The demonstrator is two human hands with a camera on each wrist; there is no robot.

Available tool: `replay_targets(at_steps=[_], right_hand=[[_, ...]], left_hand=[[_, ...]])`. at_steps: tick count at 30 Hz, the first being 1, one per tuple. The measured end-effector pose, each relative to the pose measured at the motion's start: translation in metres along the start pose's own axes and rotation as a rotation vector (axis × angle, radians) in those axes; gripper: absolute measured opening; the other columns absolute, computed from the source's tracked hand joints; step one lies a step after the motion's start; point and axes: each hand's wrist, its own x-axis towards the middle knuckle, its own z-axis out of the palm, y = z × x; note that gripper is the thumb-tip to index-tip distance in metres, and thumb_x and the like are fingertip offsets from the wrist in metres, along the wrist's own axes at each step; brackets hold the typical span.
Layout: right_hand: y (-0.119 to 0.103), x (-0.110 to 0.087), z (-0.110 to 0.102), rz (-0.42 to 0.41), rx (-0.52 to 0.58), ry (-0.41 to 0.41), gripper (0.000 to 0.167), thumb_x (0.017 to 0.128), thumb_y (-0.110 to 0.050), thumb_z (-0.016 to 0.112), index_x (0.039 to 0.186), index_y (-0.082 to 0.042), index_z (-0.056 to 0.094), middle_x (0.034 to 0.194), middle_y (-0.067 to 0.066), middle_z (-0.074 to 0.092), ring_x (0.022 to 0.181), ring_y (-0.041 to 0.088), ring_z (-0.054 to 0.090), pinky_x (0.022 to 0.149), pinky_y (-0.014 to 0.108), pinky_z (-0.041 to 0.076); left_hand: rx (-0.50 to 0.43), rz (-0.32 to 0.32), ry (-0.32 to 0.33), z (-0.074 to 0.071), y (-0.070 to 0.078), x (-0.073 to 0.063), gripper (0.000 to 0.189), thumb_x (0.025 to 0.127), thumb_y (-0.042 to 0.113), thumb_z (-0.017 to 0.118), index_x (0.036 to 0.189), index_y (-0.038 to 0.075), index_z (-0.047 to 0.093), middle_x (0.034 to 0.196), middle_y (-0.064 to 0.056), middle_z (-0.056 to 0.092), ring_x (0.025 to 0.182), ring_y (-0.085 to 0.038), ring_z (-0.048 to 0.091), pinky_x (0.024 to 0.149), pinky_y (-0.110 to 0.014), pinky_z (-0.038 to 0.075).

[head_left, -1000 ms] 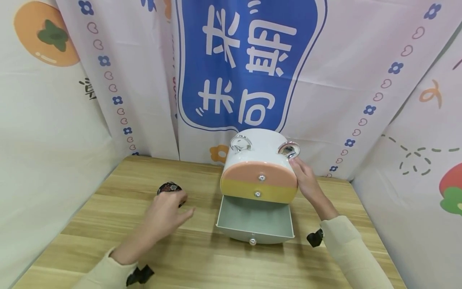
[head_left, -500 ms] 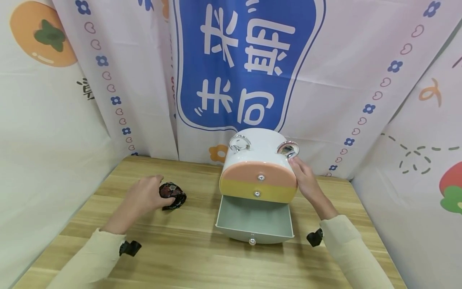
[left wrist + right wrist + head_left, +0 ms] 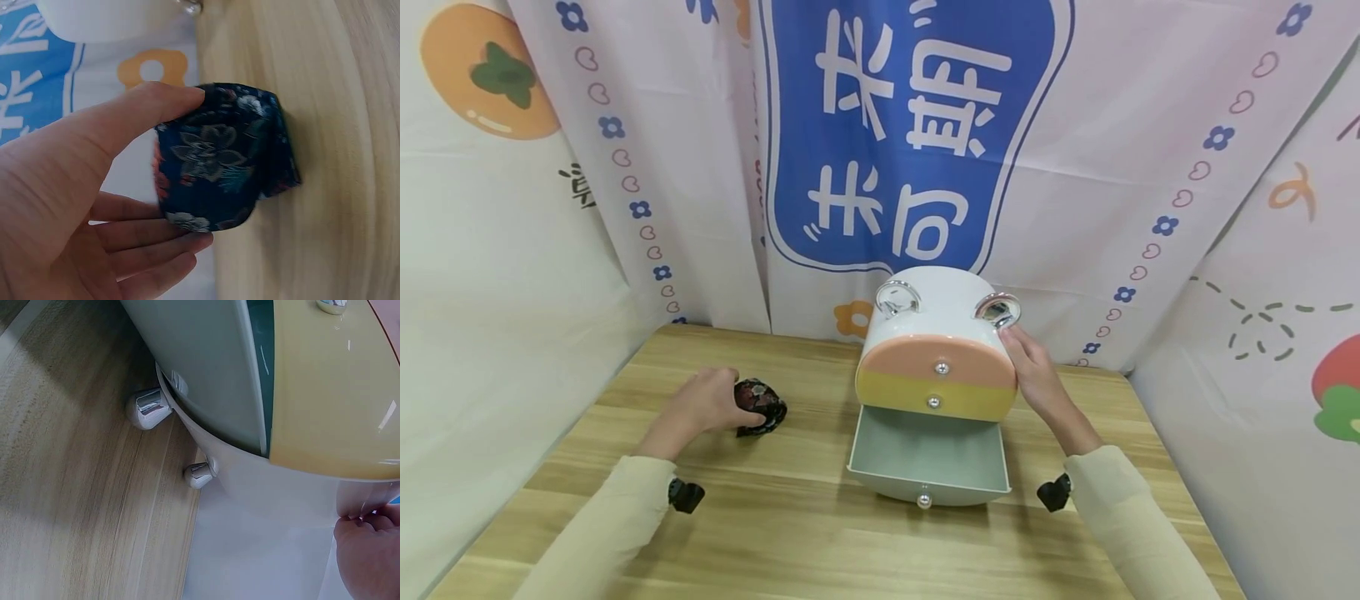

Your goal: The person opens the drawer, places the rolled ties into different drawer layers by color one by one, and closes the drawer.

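Observation:
A small, dark floral fabric pouch (image 3: 762, 404), folded at one side, rests on the left part of the wooden table. My left hand (image 3: 703, 404) grips it from its left side, and in the left wrist view the thumb lies on one edge of the pouch (image 3: 209, 156) with the fingers along the opposite edge. A small round-topped drawer cabinet (image 3: 940, 304) stands at the back, white with orange and yellow drawer fronts. Its grey-green bottom drawer (image 3: 925, 454) is pulled out. My right hand (image 3: 1041, 379) rests against the cabinet's right side, fingertips just below a silver ring.
Silver rings (image 3: 898, 297) stick up from the cabinet top, and silver knobs (image 3: 925, 501) mark the drawer fronts. Short metal feet (image 3: 149, 409) hold the cabinet off the table (image 3: 760, 533). A printed cloth (image 3: 1060, 208) hangs right behind it.
My left hand first drew back to the left from above the pouch, then closed in on its left side. The right hand and the cabinet have kept their places.

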Motion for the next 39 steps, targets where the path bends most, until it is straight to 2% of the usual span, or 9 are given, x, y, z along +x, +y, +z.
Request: replay_targets(at_steps=[4,8,11,15,19,23,32,39], right_hand=[[0.001,0.0,0.001,-0.005,0.009,-0.005,0.06,0.113,-0.045,0.039,0.161,-0.01,0.042,0.161,0.02,0.049,0.154,0.038,0.041,0.128,0.057,0.028],[0.002,0.0,0.001,-0.009,0.009,-0.002,0.059,0.113,-0.044,0.039,0.162,-0.01,0.041,0.162,0.02,0.048,0.155,0.037,0.04,0.129,0.056,0.028],[0.002,0.0,0.001,-0.017,0.009,0.003,0.059,0.114,-0.044,0.039,0.161,-0.009,0.043,0.161,0.02,0.049,0.155,0.037,0.041,0.129,0.056,0.028],[0.002,0.0,0.001,-0.025,0.015,0.007,0.058,0.114,-0.042,0.039,0.16,-0.007,0.044,0.16,0.022,0.05,0.154,0.038,0.042,0.128,0.055,0.029],[0.002,0.0,0.001,-0.016,0.014,0.008,0.059,0.114,-0.043,0.039,0.161,-0.009,0.042,0.163,0.02,0.047,0.156,0.038,0.039,0.129,0.055,0.028],[0.002,0.0,0.002,-0.006,0.014,0.012,0.059,0.113,-0.044,0.04,0.161,-0.01,0.042,0.164,0.019,0.046,0.156,0.037,0.039,0.129,0.055,0.027],[0.001,0.0,0.0,0.007,-0.005,0.004,0.061,0.113,-0.046,0.039,0.163,-0.01,0.039,0.167,0.018,0.041,0.158,0.038,0.035,0.13,0.056,0.025],[0.0,0.0,0.0,-0.004,0.011,0.006,0.058,0.113,-0.043,0.04,0.16,-0.008,0.044,0.161,0.021,0.049,0.154,0.039,0.041,0.128,0.056,0.029]], left_hand=[[-0.027,0.0,-0.004,0.008,-0.006,0.003,0.062,0.072,0.051,0.091,0.094,0.0,0.065,0.083,-0.01,0.065,0.072,-0.023,0.059,0.063,-0.038,0.052],[-0.061,0.006,0.007,0.016,-0.011,0.004,0.058,0.073,0.048,0.09,0.097,0.001,0.066,0.086,-0.01,0.068,0.074,-0.022,0.062,0.064,-0.037,0.053],[-0.082,0.02,0.041,0.021,-0.013,0.005,0.056,0.074,0.045,0.09,0.1,0.001,0.067,0.088,-0.011,0.071,0.077,-0.023,0.064,0.067,-0.039,0.055],[-0.103,0.031,0.086,0.027,-0.016,0.004,0.067,0.075,0.041,0.089,0.118,-0.005,0.067,0.101,-0.022,0.075,0.086,-0.03,0.07,0.076,-0.048,0.059],[-0.126,0.012,0.114,0.034,-0.018,0.003,0.083,0.078,0.038,0.089,0.137,-0.011,0.059,0.121,-0.034,0.071,0.1,-0.042,0.072,0.087,-0.056,0.059],[-0.161,-0.009,0.138,0.038,-0.02,0.0,0.085,0.079,0.037,0.089,0.14,-0.012,0.057,0.126,-0.036,0.068,0.104,-0.044,0.071,0.089,-0.057,0.059],[-0.191,-0.024,0.172,0.038,-0.016,-0.003,0.084,0.078,0.038,0.09,0.14,-0.009,0.059,0.125,-0.034,0.07,0.101,-0.041,0.072,0.085,-0.054,0.06],[-0.181,-0.002,0.188,0.032,-0.006,-0.007,0.084,0.076,0.039,0.09,0.139,-0.008,0.061,0.127,-0.033,0.07,0.104,-0.042,0.072,0.086,-0.055,0.059]])
